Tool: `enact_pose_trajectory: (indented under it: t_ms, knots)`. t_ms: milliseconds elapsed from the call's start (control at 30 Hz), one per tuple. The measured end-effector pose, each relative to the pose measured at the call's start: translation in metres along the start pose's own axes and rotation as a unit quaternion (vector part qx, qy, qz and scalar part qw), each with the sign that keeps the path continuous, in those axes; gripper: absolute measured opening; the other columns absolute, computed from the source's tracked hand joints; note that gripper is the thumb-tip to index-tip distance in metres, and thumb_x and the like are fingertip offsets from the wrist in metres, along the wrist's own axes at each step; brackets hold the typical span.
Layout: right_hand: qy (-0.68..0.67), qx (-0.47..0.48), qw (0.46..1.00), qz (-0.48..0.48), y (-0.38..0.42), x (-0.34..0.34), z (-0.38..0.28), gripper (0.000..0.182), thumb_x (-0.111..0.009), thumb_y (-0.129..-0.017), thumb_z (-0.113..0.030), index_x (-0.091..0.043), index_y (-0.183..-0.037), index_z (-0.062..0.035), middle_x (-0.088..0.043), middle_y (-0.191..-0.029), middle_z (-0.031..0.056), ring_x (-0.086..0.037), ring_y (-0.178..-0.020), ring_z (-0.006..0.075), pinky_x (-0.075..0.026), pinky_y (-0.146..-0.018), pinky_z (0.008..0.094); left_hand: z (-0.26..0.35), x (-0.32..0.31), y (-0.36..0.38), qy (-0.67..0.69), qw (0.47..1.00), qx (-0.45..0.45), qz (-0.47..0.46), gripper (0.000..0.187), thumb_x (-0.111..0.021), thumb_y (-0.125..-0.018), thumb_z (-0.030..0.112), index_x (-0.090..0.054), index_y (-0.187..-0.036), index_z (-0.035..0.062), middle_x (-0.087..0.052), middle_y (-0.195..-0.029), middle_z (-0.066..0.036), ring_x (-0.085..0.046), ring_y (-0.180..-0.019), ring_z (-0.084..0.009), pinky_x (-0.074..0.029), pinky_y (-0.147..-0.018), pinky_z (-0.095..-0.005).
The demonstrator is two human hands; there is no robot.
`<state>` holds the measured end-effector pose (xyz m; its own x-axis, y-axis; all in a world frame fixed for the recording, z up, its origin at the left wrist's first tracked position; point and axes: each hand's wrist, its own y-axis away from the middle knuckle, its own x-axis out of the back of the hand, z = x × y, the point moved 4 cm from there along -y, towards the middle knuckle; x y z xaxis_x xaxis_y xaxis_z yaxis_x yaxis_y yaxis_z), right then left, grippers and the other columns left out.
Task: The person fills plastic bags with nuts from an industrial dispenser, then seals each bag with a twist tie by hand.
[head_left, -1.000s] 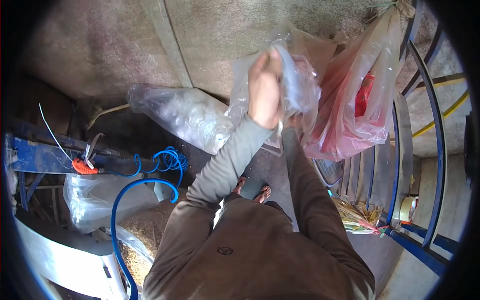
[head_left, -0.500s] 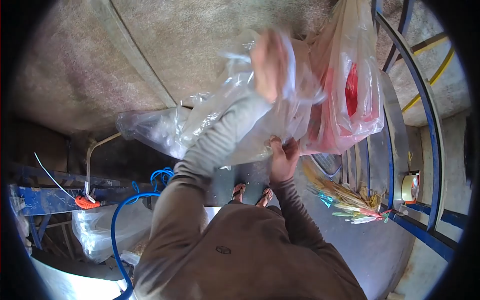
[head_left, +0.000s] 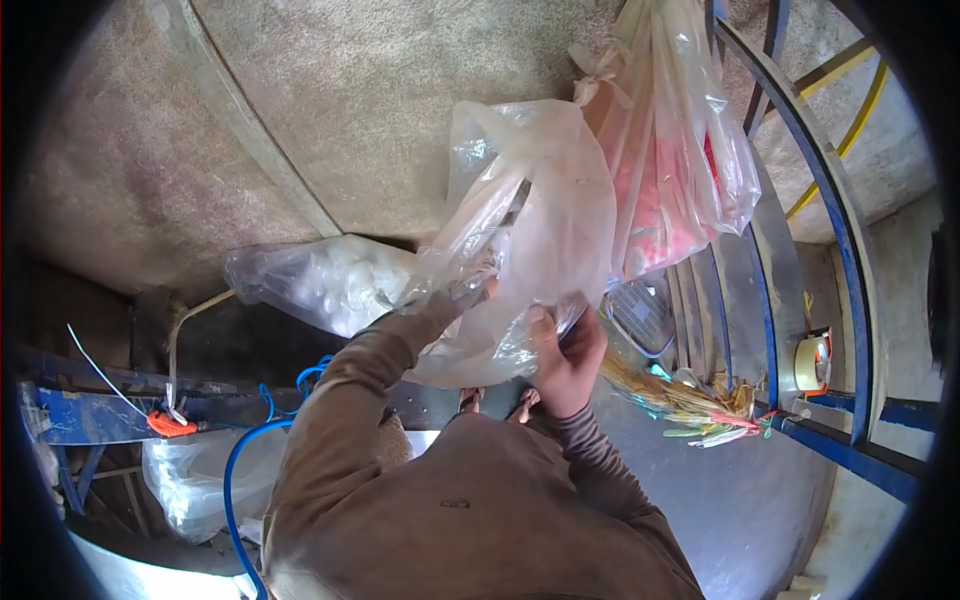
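Observation:
A large clear plastic bag (head_left: 560, 200) hangs in front of me, its upper part puffed out. Its lower edge is pinched between the thumb and fingers of my right hand (head_left: 572, 362). My left hand (head_left: 482, 290) is mostly covered by the plastic at the bag's left side; I cannot make out whether it is inside or behind it, and its fingers are hidden. Left of the hands lies another clear bag (head_left: 335, 285) with whitish contents. A tied clear bag holding red and pink material (head_left: 665, 205) hangs to the right, close beside the bag I hold.
Blue metal bars (head_left: 835, 190) curve along the right, with a tape roll (head_left: 812, 362) beside them. A straw broom (head_left: 700, 400) lies at lower right. On the left are a blue hose (head_left: 232, 480), an orange object (head_left: 172, 424) on a blue frame, and more plastic (head_left: 205, 475).
My left hand has come down from high in front of the wall to the bag's left side. The bag has opened out upward. My right hand stays on its edge, slightly lower.

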<state>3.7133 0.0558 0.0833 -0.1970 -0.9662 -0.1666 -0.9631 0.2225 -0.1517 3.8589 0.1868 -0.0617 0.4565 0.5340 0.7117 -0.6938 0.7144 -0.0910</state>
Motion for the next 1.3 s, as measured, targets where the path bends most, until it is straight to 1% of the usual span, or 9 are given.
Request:
enact_pose_trajectory:
  t_ms: [233, 333, 467, 600, 700, 800, 867, 1033, 1300]
  knots:
    - [0.058, 0.005, 0.998, 0.012, -0.002, 0.041, 0.025, 0.015, -0.072, -0.097, -0.013, -0.063, -0.099, -0.0015, -0.063, -0.079, -0.0007, -0.055, -0.071, 0.0065, -0.045, -0.063, 0.0257, 0.036, 0.026, -0.026, -0.073, 0.989, -0.051, -0.116, 0.031, -0.061, -0.085, 0.009, -0.065, -0.115, 0.0019, -0.066, -0.098, -0.025, -0.066, -0.096, -0.0419, -0.051, -0.082, -0.0501]
    - [0.17, 0.01, 0.984, -0.056, -0.001, 0.048, 0.022, 0.023, -0.075, -0.094, -0.019, -0.065, -0.099, 0.0009, -0.06, -0.071, 0.0092, -0.056, -0.061, 0.0111, -0.045, -0.057, 0.0303, 0.029, 0.057, 0.005, -0.107, 0.977, -0.081, -0.167, 0.031, -0.061, -0.083, 0.007, -0.065, -0.113, 0.001, -0.065, -0.101, -0.026, -0.066, -0.099, -0.0423, -0.051, -0.084, -0.0505]
    - [0.214, 0.041, 0.963, -0.158, -0.006, 0.079, 0.006, 0.019, -0.073, -0.095, -0.018, -0.067, -0.103, -0.0013, -0.064, -0.078, 0.0043, -0.056, -0.069, 0.01, -0.046, -0.062, 0.028, 0.077, 0.087, 0.015, -0.18, 0.959, -0.06, -0.21, 0.03, -0.069, -0.078, 0.008, -0.069, -0.107, 0.0001, -0.069, -0.105, -0.025, -0.067, -0.095, -0.0433, -0.054, -0.084, -0.0484]
    - [0.233, 0.056, 0.967, -0.08, -0.03, 0.142, 0.002, 0.02, -0.071, -0.097, -0.02, -0.067, -0.104, -0.0015, -0.066, -0.083, 0.0053, -0.059, -0.071, 0.0114, -0.048, -0.064, 0.0276, 0.238, 0.142, 0.007, -0.374, 0.919, 0.09, -0.087, 0.021, -0.065, -0.074, 0.002, -0.064, -0.095, 0.0, -0.062, -0.086, -0.018, -0.065, -0.089, -0.0391, -0.053, -0.07, -0.0471]
    - [0.264, 0.106, 0.959, -0.016, -0.054, 0.175, -0.014, 0.023, -0.07, -0.098, -0.023, -0.067, -0.107, -0.0021, -0.067, -0.087, 0.0059, -0.06, -0.074, 0.0121, -0.048, -0.066, 0.0271, 0.31, 0.137, -0.054, -0.292, 0.941, -0.142, 0.1, 0.023, -0.064, -0.077, -0.001, -0.067, -0.1, -0.0005, -0.068, -0.095, -0.018, -0.068, -0.093, -0.0376, -0.057, -0.076, -0.0457]
    - [0.3, 0.137, 0.944, -0.013, -0.066, 0.187, -0.038, 0.021, -0.071, -0.095, -0.015, -0.067, -0.112, -0.0037, -0.069, -0.095, 0.0091, -0.065, -0.079, 0.0171, -0.051, -0.067, 0.0286, 0.291, 0.105, -0.149, -0.339, 0.886, -0.268, 0.166, 0.015, -0.063, -0.079, 0.0, -0.07, -0.093, 0.0002, -0.069, -0.097, -0.016, -0.069, -0.094, -0.0366, -0.057, -0.076, -0.0459]
    - [0.292, 0.148, 0.944, -0.035, -0.063, 0.193, -0.046, 0.02, -0.071, -0.095, -0.013, -0.066, -0.112, -0.0036, -0.068, -0.095, 0.0088, -0.065, -0.08, 0.0169, -0.051, -0.067, 0.0284, 0.267, 0.089, -0.217, -0.418, 0.901, -0.118, 0.006, 0.018, -0.066, -0.08, 0.009, -0.073, -0.096, 0.0036, -0.074, -0.101, -0.016, -0.073, -0.094, -0.0357, -0.058, -0.075, -0.0481]
    - [0.243, 0.126, 0.959, -0.073, -0.044, 0.218, -0.03, 0.019, -0.068, -0.095, -0.007, -0.066, -0.113, -0.0006, -0.067, -0.095, 0.0086, -0.063, -0.084, 0.0152, -0.05, -0.076, 0.0287, 0.153, 0.039, -0.305, -0.486, 0.873, 0.016, 0.025, 0.016, -0.066, -0.082, 0.012, -0.078, -0.093, 0.0097, -0.077, -0.099, -0.011, -0.075, -0.096, -0.0305, -0.059, -0.079, -0.0442]
    - [0.234, 0.087, 0.966, -0.069, -0.028, 0.284, -0.013, 0.017, -0.066, -0.098, -0.011, -0.068, -0.113, -0.0017, -0.067, -0.097, 0.0042, -0.061, -0.087, 0.0125, -0.048, -0.075, 0.0266, 0.177, 0.026, -0.232, -0.395, 0.891, 0.072, 0.214, 0.023, -0.062, -0.087, 0.021, -0.073, -0.106, 0.0144, -0.077, -0.093, -0.011, -0.076, -0.089, -0.0295, -0.06, -0.074, -0.0465]
